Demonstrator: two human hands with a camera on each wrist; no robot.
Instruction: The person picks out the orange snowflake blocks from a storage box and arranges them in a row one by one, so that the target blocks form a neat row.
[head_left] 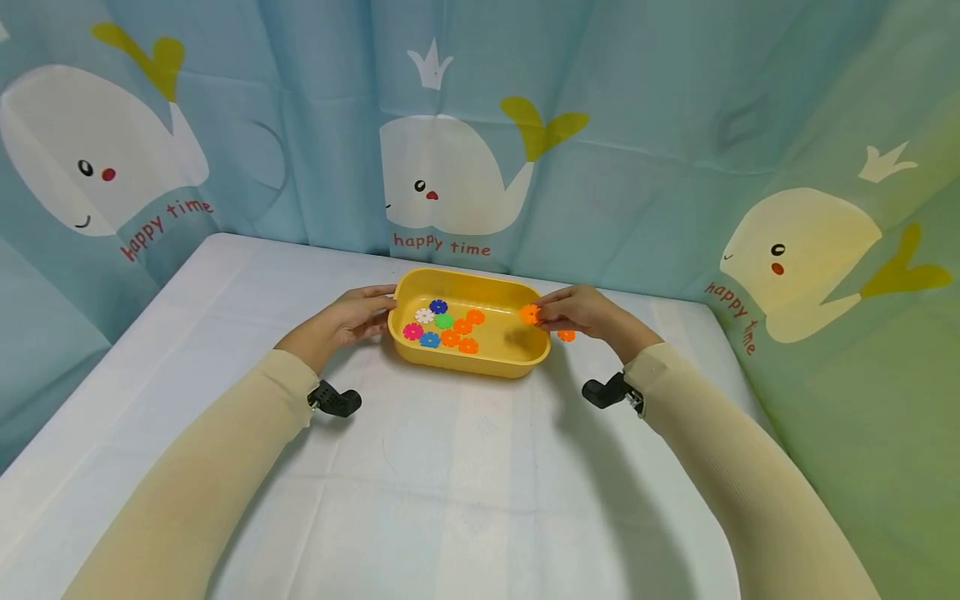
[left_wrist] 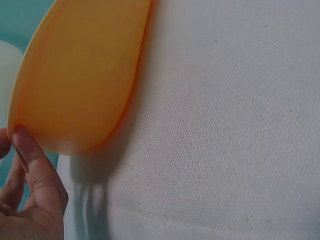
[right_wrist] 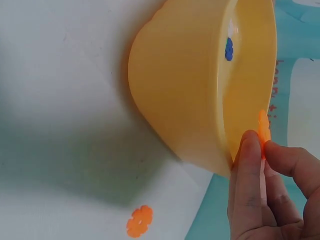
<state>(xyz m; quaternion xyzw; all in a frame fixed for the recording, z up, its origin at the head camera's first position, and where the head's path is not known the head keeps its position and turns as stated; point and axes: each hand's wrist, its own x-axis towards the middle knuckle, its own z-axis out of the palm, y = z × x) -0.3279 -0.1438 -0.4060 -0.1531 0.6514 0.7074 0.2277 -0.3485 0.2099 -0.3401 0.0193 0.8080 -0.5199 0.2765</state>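
A yellow oval basin [head_left: 420, 357] stands on the table, holding several flower-shaped plastic discs in orange, white, green, pink and blue. My left hand [head_left: 356, 317] grips the basin's left rim, thumb and fingers on either side of the wall, as the left wrist view shows. Between the thumb and fingers of my right hand [head_left: 579, 312] an orange flower disc [right_wrist: 263, 131] is pinched at the basin's right rim. Another orange flower disc [right_wrist: 139, 221] lies on the table just outside the basin, below the right hand. In the right wrist view a dark blue disc [right_wrist: 229, 49] shows inside.
A white cloth [head_left: 420, 483] covers the table. Behind and at the sides hangs a blue-green curtain [head_left: 645, 167] printed with whales, close behind the basin. Each wrist carries a black camera mount [head_left: 336, 400].
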